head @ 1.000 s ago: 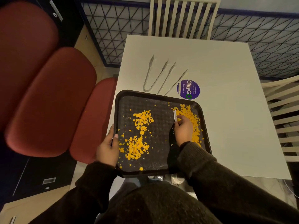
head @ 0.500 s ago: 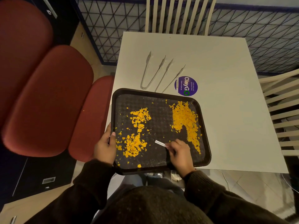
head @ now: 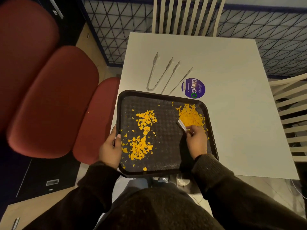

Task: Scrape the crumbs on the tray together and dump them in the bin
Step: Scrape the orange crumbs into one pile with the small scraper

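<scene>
So the right hand [head: 196, 140], pinching the scraper [head: 182, 125], has swung back up to the tray's [head: 163, 173] far-right pile [head: 191, 116], left hand [head: 111, 147] gripping the rim, left-side crumbs [head: 141, 135] still loose.

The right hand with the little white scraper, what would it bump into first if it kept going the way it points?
Most likely the heaped orange crumbs just beyond the small white scraper held by the right hand, on the black plastic tray.

left hand [head: 110, 149]: gripping tray edge | right hand [head: 196, 141]: pinching white scraper, fingers curled
</scene>
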{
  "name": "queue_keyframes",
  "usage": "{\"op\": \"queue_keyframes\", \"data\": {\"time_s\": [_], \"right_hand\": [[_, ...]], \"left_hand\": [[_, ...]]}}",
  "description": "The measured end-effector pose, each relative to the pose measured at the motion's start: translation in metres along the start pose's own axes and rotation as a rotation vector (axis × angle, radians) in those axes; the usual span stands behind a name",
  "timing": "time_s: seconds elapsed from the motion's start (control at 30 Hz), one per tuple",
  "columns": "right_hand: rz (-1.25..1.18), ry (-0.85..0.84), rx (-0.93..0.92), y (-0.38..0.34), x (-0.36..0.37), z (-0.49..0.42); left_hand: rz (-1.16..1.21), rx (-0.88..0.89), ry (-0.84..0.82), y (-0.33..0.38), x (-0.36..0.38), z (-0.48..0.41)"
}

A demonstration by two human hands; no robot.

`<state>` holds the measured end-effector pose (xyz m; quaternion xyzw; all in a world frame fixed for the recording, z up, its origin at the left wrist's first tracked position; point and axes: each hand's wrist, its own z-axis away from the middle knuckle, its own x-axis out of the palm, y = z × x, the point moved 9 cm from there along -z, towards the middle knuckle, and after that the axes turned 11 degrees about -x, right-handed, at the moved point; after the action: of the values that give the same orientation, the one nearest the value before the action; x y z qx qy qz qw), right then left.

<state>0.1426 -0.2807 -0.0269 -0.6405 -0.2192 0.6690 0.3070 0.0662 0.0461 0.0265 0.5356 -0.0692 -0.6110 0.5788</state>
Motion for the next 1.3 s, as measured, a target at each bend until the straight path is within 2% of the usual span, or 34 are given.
{"op": "queue_keyframes", "data": {"time_s": [0.07,0.2,0.27,0.4,0.53,0.7,0.93,1.0,1.1,1.2,1.3], "right_hand": [[0.005,-0.079,-0.12,-0.018,0.002,0.017],[-0.001,-0.368,-0.472,-0.056,0.022,0.063],[0.014,-0.461,-0.607,-0.065,0.033,0.083],[0.016,-0.524,-0.707,-0.077,0.047,0.109],[0.027,-0.508,-0.83,-0.1,0.059,0.12],[0.046,-0.432,-0.843,-0.124,0.07,0.11],[0.011,-0.292,-0.554,-0.115,0.064,0.067],[0.001,-0.278,-0.524,-0.111,0.059,0.062],[-0.022,-0.323,-0.632,-0.115,0.053,0.071],[0.07,-0.435,-0.798,-0.119,0.058,0.095],[0.101,-0.52,-0.878,-0.122,0.067,0.113]], "left_hand": [[0.008,-0.008,0.008,0.0,0.0,-0.001],[0.032,-0.014,0.004,0.001,0.0,-0.002],[0.039,-0.019,0.003,0.001,-0.001,-0.003],[0.157,-0.056,-0.048,-0.003,0.002,-0.005],[0.228,-0.065,-0.045,-0.006,0.002,-0.005],[0.239,-0.06,-0.041,-0.009,0.003,-0.005],[0.258,-0.095,-0.08,-0.022,0.007,-0.007],[0.262,-0.085,-0.086,-0.02,0.007,-0.007],[0.259,-0.082,-0.073,-0.018,0.005,-0.009],[0.277,-0.12,-0.066,-0.019,0.005,-0.01],[0.294,-0.137,-0.06,-0.022,0.005,-0.01]]}}
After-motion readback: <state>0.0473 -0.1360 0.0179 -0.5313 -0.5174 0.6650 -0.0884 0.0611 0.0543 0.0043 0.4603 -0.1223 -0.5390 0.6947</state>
